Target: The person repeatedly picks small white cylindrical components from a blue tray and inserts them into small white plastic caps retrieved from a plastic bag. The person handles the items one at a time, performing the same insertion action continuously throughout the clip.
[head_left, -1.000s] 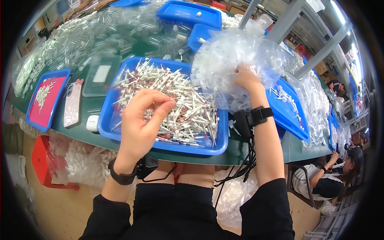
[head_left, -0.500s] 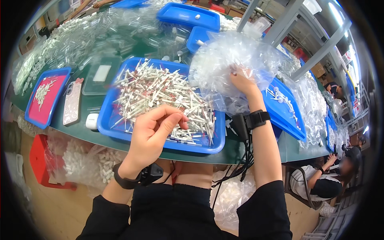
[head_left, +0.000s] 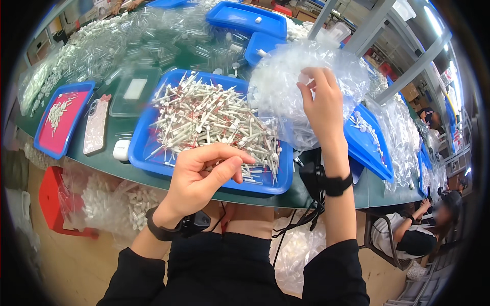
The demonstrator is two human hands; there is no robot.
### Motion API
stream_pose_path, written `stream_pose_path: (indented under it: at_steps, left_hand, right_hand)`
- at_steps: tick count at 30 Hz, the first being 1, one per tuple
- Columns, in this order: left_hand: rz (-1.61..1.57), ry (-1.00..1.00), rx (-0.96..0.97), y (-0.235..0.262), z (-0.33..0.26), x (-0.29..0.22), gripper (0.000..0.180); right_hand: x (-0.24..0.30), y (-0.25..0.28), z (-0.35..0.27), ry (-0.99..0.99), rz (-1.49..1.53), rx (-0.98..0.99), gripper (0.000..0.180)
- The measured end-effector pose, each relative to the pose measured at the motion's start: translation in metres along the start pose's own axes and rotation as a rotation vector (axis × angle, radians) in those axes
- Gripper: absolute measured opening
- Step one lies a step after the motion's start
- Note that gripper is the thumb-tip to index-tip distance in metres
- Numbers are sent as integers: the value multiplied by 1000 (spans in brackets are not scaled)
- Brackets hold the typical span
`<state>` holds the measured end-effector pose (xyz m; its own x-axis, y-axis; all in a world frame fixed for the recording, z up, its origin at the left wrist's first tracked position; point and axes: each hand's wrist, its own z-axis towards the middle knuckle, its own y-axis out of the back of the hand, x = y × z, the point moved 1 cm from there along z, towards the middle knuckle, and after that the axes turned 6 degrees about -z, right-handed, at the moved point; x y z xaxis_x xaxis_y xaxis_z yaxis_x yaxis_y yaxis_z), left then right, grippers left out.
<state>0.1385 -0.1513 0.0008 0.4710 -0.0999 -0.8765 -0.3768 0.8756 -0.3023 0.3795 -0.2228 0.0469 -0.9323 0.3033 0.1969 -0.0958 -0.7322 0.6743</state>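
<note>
Fig.: right hand (head_left: 326,99) over bag (head_left: 270,84), apparently picking | left hand (head_left: 196,176) over near tray (head_left: 286,176) | both grips: I cannot tell if clamped | next: probably a light pinch

A pale patterned phone (head_left: 97,126) lies near a small white case (head_left: 121,150).

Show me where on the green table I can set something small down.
Right of the right forearm, the green table shows a bare patch between the right blue tray and the near edge. A narrow strip runs in front of the phone and white case. Crowded: under the clear tubes and clear bag.
</note>
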Motion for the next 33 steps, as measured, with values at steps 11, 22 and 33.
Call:
stream_pose_path:
  at_steps: [11, 22, 33]
  left_hand:
    - [202, 43, -31, -8, 3, -8, 17]
    - [348, 79, -60, -21, 1, -17, 2]
    - [672, -197, -57, -25, 2, -17, 8]
  right_hand:
    - [60, 41, -80, -322, 1289, 404, 37]
    - [62, 33, -92, -398, 1353, 420, 32]
    - [65, 29, -98, -349, 1369, 418, 33]
